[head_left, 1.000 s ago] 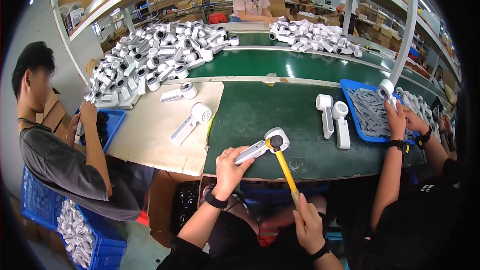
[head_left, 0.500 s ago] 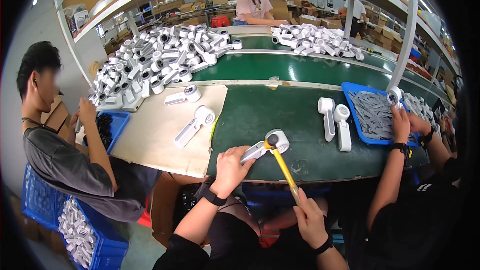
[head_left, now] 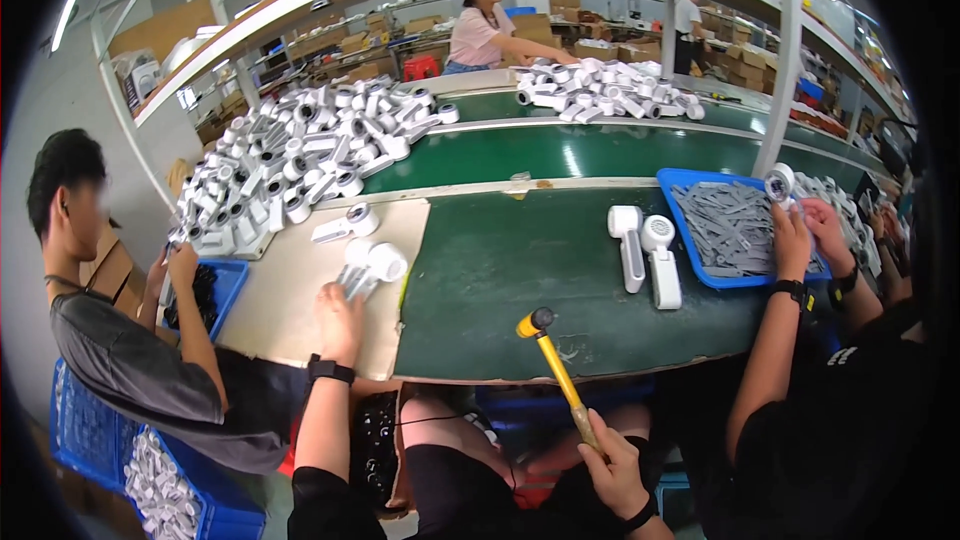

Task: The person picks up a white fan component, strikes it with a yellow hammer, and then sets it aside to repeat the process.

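Observation:
My left hand (head_left: 340,326) is over the beige board, its fingers closed at the handle of a white handheld device (head_left: 386,262) with a round head. A second such device overlaps it; motion blurs both, so which one the fingers grip is hard to make out. My right hand (head_left: 614,470) grips the lower handle of a yellow hammer (head_left: 560,372), whose black and yellow head is raised near the green mat's front edge. Another white device (head_left: 347,224) lies farther back on the board. Two more, a left one (head_left: 627,246) and a right one (head_left: 662,262), lie on the mat.
A large heap of white devices (head_left: 300,150) stands at the back left, a smaller one (head_left: 610,88) across the green belt (head_left: 490,150). Right of the mat, a blue tray (head_left: 690,268) holds grey strips. People work at left, right and far side; the right neighbour's hands (head_left: 795,235) are near the tray.
My left hand has gone left from the mat to the board, and the device under the hammer has left that spot. The hammer stays in my right hand. The view has shifted slightly.

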Tool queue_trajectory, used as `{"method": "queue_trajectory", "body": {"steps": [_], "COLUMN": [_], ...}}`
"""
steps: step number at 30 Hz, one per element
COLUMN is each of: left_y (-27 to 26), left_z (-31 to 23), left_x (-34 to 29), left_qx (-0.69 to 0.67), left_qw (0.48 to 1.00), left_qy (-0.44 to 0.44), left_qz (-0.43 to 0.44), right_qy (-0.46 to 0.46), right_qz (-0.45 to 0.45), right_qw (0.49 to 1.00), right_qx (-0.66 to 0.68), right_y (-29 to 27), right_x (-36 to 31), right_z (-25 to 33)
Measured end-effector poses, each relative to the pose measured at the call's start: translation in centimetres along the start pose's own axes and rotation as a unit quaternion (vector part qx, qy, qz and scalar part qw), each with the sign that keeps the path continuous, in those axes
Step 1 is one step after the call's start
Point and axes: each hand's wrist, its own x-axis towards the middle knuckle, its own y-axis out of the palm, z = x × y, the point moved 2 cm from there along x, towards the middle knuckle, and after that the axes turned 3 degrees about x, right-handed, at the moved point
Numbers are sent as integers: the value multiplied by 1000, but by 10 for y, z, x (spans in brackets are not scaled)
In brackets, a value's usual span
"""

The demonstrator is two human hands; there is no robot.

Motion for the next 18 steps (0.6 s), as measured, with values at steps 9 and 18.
{"method": "queue_trajectory", "body": {"steps": [9, 18], "left_y": [21, 29], "left_z": [-54, -374], "left_x": [46, -31], "left_qx": [215, -337], "left_qw": [975, 890], "left_qy": [11, 213], "left_qz": [-48, 220], "right_qy": [45, -48], "right_qz": [-27, -151], "right_qw": [998, 987], "right_qx": [37, 5], "right_y": [-19, -49], "right_x": [-12, -28], "right_z": [-11, -9]}}
